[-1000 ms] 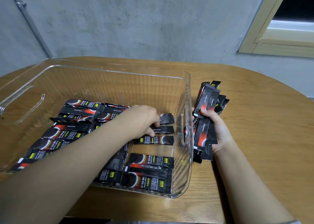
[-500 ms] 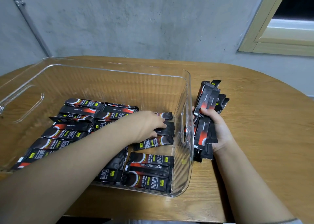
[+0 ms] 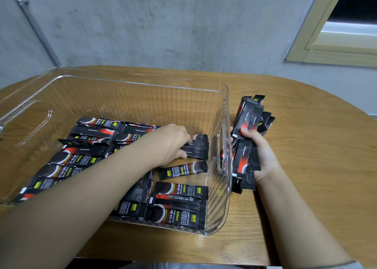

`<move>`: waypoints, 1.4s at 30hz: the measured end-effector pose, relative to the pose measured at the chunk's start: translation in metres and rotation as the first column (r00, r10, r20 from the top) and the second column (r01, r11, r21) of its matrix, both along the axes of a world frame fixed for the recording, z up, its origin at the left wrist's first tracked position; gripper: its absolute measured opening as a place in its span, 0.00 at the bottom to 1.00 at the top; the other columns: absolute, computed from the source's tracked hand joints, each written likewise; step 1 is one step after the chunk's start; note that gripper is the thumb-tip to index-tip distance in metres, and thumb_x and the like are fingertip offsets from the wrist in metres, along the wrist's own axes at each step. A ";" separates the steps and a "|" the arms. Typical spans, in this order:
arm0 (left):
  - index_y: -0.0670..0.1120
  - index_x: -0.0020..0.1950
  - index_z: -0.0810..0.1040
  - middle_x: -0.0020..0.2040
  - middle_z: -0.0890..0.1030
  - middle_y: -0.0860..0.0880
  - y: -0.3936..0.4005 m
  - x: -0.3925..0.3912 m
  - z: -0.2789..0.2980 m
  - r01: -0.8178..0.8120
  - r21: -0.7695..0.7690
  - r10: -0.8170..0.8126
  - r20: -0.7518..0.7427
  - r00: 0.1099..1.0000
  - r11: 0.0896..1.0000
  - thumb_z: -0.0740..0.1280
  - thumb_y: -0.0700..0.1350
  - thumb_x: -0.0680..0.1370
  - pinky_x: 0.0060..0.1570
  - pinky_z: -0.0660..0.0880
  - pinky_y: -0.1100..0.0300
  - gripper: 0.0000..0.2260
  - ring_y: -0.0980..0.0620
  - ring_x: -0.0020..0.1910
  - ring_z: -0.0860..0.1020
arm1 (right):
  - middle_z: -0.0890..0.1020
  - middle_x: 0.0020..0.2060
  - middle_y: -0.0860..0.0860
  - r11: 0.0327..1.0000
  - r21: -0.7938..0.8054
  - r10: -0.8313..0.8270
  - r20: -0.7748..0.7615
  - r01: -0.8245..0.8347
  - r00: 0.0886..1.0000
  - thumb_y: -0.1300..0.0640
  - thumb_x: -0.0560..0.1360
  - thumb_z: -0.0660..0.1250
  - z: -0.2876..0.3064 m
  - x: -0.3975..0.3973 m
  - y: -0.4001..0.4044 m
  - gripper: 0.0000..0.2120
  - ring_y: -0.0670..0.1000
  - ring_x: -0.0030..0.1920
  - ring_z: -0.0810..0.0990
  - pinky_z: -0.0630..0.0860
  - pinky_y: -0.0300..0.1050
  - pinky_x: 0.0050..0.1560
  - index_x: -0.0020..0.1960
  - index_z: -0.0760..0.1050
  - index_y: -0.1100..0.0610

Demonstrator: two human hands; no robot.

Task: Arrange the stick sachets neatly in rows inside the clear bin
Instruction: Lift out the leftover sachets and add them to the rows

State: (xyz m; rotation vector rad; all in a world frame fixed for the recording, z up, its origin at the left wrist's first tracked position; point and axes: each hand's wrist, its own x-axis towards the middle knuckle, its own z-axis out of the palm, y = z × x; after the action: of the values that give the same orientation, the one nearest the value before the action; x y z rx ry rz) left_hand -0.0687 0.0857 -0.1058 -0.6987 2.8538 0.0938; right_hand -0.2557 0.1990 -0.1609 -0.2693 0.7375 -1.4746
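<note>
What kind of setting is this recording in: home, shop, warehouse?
Hard to say for sure; probably a plain indoor room, perhaps a home or workroom. A rounded wooden table stands against a bare concrete wall, with a cream-framed window at the upper right. No shelving or signage shows.

Left forearm [image 3: 91, 187] hides middle sachets [image 3: 134, 199].

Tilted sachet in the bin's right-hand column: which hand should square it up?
Left. The left hand is already inside the clear bin, fingers on sachets just behind the tilted sachet. The right hand is outside, holding a sachet bundle.
</note>
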 end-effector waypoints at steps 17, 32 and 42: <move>0.52 0.65 0.73 0.58 0.73 0.54 0.015 0.013 0.001 0.190 0.064 -0.191 0.014 0.981 0.980 0.66 0.57 0.75 0.58 0.63 0.62 0.20 0.54 0.59 0.66 | 0.77 0.40 0.54 1.000 0.005 -0.010 -0.033 0.010 0.999 0.54 0.51 0.82 0.003 0.001 0.001 0.25 0.52 0.42 0.75 0.72 0.48 0.46 0.45 0.79 0.58; 0.52 0.65 0.72 0.60 0.74 0.55 0.020 0.013 0.001 0.134 0.061 -0.137 0.056 0.989 0.989 0.64 0.50 0.77 0.60 0.67 0.61 0.16 0.54 0.61 0.70 | 0.78 0.40 0.54 1.000 0.009 -0.027 -0.050 0.028 0.998 0.54 0.50 0.82 0.004 0.002 0.002 0.25 0.52 0.42 0.76 0.73 0.48 0.46 0.45 0.81 0.58; 0.50 0.58 0.78 0.50 0.72 0.55 0.018 0.018 0.002 0.122 0.248 -0.102 -0.092 0.991 0.961 0.66 0.47 0.77 0.50 0.67 0.66 0.10 0.58 0.47 0.71 | 0.80 0.37 0.53 0.998 0.009 -0.068 -0.059 0.069 0.996 0.53 0.48 0.83 0.006 0.005 0.002 0.23 0.51 0.38 0.77 0.75 0.45 0.42 0.41 0.83 0.58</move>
State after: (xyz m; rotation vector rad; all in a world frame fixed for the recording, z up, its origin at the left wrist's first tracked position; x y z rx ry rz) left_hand -0.0508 0.1039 -0.1042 -0.4906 2.8751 0.4693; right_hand -0.2508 0.2014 -0.1548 -0.2826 0.8089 -1.5326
